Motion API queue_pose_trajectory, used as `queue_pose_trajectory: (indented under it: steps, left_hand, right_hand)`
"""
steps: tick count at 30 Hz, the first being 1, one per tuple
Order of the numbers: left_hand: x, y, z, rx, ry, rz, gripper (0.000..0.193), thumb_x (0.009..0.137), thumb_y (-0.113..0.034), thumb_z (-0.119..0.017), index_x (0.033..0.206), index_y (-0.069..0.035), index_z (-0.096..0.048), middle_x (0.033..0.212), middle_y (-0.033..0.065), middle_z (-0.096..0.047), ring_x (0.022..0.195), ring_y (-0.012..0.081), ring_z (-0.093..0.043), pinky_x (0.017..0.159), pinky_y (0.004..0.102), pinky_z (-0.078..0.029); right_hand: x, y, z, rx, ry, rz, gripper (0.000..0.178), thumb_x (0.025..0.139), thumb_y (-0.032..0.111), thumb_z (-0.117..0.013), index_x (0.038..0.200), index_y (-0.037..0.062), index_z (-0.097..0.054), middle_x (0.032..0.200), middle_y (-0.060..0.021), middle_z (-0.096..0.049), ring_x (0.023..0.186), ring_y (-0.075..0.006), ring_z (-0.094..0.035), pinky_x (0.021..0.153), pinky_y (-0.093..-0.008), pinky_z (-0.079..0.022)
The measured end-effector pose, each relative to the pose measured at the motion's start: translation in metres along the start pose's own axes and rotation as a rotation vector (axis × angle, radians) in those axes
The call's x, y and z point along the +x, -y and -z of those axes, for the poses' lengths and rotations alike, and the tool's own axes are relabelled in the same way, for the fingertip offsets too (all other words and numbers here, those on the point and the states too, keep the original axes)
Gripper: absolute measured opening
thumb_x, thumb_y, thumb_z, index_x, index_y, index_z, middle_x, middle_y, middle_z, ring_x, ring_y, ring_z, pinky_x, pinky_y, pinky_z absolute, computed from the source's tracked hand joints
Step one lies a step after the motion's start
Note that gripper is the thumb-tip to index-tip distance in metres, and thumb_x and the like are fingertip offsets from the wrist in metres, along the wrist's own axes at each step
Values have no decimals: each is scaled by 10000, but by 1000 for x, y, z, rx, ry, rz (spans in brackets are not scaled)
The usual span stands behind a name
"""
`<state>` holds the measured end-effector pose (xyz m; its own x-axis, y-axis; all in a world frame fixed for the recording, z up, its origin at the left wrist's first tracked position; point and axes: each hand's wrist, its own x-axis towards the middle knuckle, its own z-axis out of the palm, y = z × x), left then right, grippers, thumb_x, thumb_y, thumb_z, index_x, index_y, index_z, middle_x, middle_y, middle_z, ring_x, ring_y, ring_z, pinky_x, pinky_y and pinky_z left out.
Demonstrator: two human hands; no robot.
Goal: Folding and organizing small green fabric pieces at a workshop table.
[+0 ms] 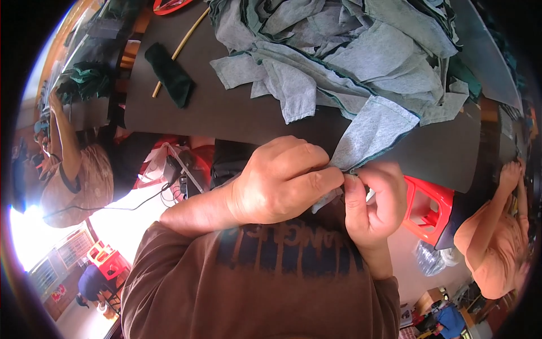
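Note:
Close to my chest, at the table's near edge, both hands meet on a light grey fabric strip (374,131) with a dark green edge. My left hand (282,179) is closed on it, fingers curled round the narrow end. Thumb and forefinger of my right hand (375,200) pinch the same end just beside it. A small end of grey cloth hangs below my left fingers. The strip's wide part stretches up over the table edge to a big heap of similar grey and green fabric pieces (389,53). The pinched spot itself is mostly hidden by my fingers.
On the dark table (226,116) lie a rolled dark green cloth (169,74), a thin wooden stick (182,50) and part of a red object (169,5). A red plastic stool (432,209) stands below the right edge. Other people work at left (79,175) and right (497,243).

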<state>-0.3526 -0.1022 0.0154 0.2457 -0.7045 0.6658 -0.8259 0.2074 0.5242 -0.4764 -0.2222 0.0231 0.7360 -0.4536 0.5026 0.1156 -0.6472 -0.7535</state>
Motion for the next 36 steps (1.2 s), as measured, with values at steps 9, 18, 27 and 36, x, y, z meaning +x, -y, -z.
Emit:
queue_pose_trajectory:
  steps: [9,18,27,36]
  left_hand:
    - [-6,-9,-3,30,4,42,333,623,-19,-651,951,-6,-593,849,104,-545,656,249,-562,564,325,-481]
    - [2,-10,9,-1723,372,898,777,782,35,-601,1421,-154,-201,828,150,-569,661,146,-569,540,236,-464]
    - [4,1,5,-1976,247,902,633,855,-86,-567,1397,-238,-278,642,81,-557,444,125,-483,387,208,-365]
    - [-7,8,-5,-292,206,278,884,670,5,-739,1398,-138,-259,678,60,-577,520,141,-553,461,247,-423]
  right_hand:
    - [-3,0,-1,-207,-52,184,158,726,49,-683,852,24,-589,767,-79,-552,611,-235,-527,529,-331,-409]
    - [32,-3,9,-310,-20,305,204,678,19,-724,836,16,-594,714,-102,-556,589,-242,-539,492,-316,-421]
    - [23,-12,-7,-69,22,261,128,799,11,-650,910,-39,-609,843,-88,-624,750,-163,-577,731,-254,-450]
    - [5,-12,-1,403,86,-219,173,884,61,-509,1001,-60,-547,950,-48,-579,856,-135,-557,814,-277,-442]
